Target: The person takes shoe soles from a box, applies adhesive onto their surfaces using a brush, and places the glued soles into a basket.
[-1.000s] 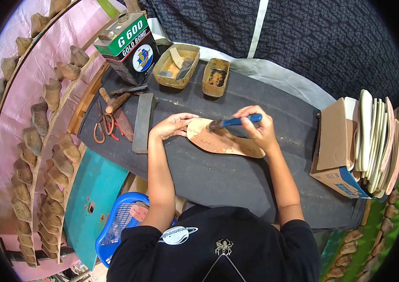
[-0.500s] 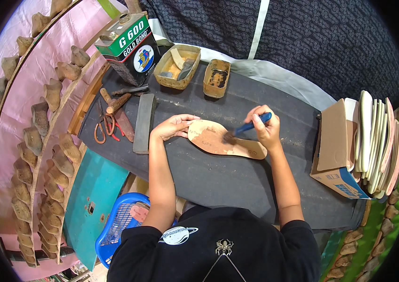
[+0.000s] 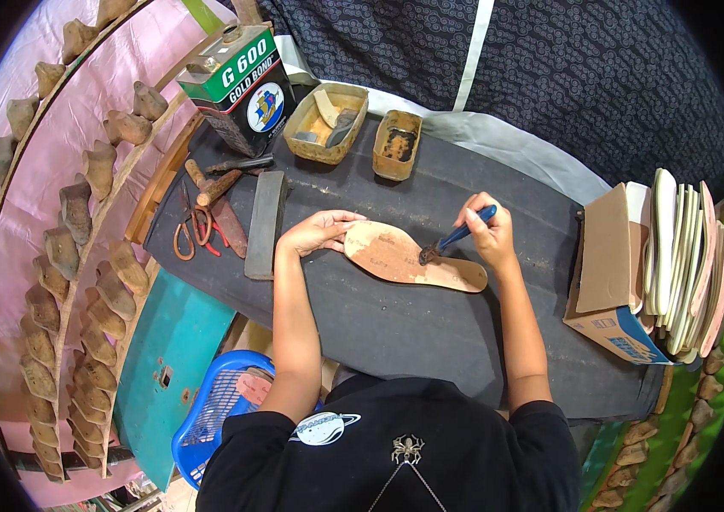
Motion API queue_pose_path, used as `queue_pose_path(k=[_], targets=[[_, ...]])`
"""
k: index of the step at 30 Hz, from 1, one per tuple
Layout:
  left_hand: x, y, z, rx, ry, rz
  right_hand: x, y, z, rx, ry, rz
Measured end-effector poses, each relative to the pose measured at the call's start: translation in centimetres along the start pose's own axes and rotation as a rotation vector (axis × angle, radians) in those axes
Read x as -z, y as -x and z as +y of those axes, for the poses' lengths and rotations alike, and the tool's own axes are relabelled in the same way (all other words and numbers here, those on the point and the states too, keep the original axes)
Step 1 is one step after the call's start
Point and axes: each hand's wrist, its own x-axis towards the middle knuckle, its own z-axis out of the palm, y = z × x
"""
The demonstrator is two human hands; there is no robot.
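Observation:
A tan shoe insole (image 3: pixel 392 256) lies across the middle of the dark worktable, its wide end to the left. My left hand (image 3: pixel 321 232) is closed on the rim of that wide end, the thumb on top. In my right hand (image 3: pixel 492 232) is a brush (image 3: pixel 459 232) with a blue handle, gripped between thumb and fingers. The handle slants down to the left. Its dark bristles touch the insole near the middle. Darker, damp-looking patches show on the insole's surface.
Behind stand a green-and-black metal can (image 3: pixel 238 90) and two shallow containers (image 3: pixel 324 152) (image 3: pixel 396 171). Scissors (image 3: pixel 191 224), tools and a grey block (image 3: pixel 265 226) lie left. A cardboard box (image 3: pixel 605 247) of upright soles (image 3: pixel 677 256) is right. A blue basket (image 3: pixel 200 427) sits below left.
The brush tip has shifted slightly to the right along the insole, toward its narrow end. My left hand keeps its hold on the wide end.

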Motion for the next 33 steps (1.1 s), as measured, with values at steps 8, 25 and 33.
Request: queue_pose_path(k=[8,25,33], targets=[[0.1,-0.1,-0.2,-0.021,0.020,-0.034,-2.1,-0.4,-0.4,-0.116,-0.181,-0.042],[0.2,0.0,-0.3,-0.032,0.012,-0.022,-1.0,-0.6,0.1,-0.142,-0.242,-0.032],[0.1,0.0,-0.3,0.005,-0.036,0.015,0.1,-0.1,1.0,-0.180,-0.115,-0.047]])
